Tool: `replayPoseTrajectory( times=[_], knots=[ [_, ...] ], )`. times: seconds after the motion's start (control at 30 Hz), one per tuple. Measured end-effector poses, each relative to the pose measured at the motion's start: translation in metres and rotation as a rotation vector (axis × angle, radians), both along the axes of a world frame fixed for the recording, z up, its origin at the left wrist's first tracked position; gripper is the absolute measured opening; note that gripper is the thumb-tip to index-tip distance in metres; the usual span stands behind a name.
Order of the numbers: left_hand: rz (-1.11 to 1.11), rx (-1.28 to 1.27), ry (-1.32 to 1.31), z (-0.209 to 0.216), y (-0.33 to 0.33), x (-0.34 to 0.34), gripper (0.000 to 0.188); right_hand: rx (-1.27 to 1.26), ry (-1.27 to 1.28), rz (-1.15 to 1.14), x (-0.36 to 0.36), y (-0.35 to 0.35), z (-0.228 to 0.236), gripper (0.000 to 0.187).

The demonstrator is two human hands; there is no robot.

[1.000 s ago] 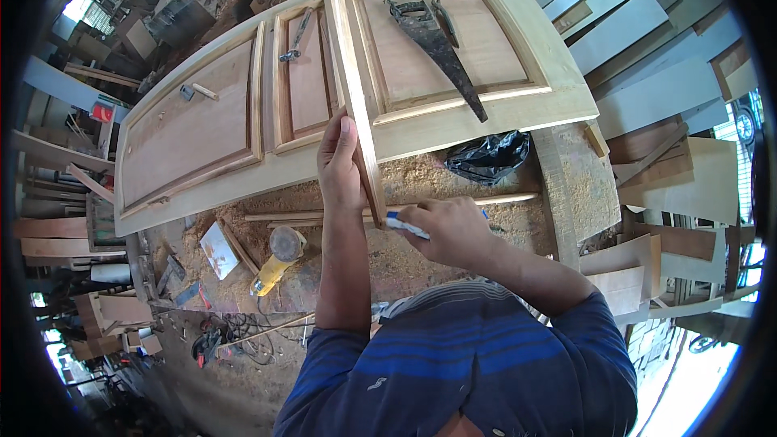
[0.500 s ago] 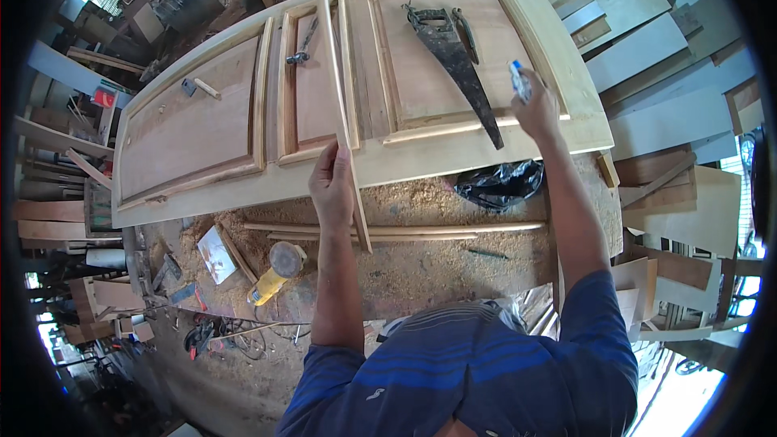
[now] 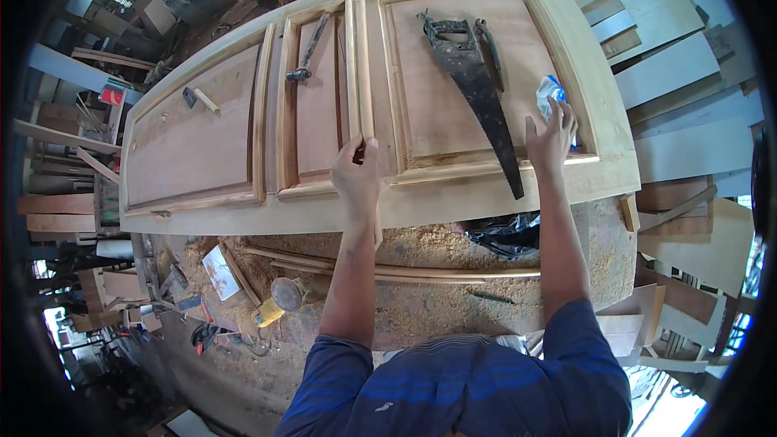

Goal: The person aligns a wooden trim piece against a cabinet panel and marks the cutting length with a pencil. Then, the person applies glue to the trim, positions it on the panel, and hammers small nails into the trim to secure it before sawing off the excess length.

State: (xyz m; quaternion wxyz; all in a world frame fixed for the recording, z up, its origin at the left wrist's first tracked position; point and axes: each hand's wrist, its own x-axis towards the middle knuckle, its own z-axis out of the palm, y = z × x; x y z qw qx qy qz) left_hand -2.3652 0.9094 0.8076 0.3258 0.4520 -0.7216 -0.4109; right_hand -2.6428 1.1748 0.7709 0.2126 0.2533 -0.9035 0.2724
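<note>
A panelled wooden door (image 3: 437,202) lies flat on the bench. My left hand (image 3: 357,174) is closed round a thin wood strip (image 3: 367,105), which now rests along the upright moulding beside the middle panel. My right hand (image 3: 553,137) is over the right panel with thumb and fingers apart. By its fingertips lies a blue-and-white plastic packet (image 3: 549,91), partly covered by the fingers. A handsaw (image 3: 473,85) lies to the left of this hand, with a dark slender tool (image 3: 490,53) beside its handle. A hammer (image 3: 309,53) lies on the middle panel.
A small dark-headed tool with a wooden handle (image 3: 207,102) lies on the left panel. Sawdust covers the bench (image 3: 429,307), with loose wood strips (image 3: 437,273), a black plastic bag (image 3: 503,236) and a yellow tool (image 3: 269,312). Boards (image 3: 672,69) lean at right.
My left hand has lowered the raised strip onto the door beside the moulding. My right hand has moved the packet to the panel's right side and spread its fingers.
</note>
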Motion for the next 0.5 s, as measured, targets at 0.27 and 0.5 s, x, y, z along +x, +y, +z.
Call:
replayPoseTrajectory(
  times=[0.27, 0.5],
  knots=[
    [0.053, 0.174, 0.119, 0.033, -0.011, -0.020, 0.036, -0.179, 0.005, -0.019, 0.013, 0.023, -0.005, 0.050],
    [0.011, 0.143, 0.018, 0.008, -0.018, -0.029, 0.042, -0.045, 0.062, -0.039, 0.012, 0.019, 0.006, 0.040]
  ],
)
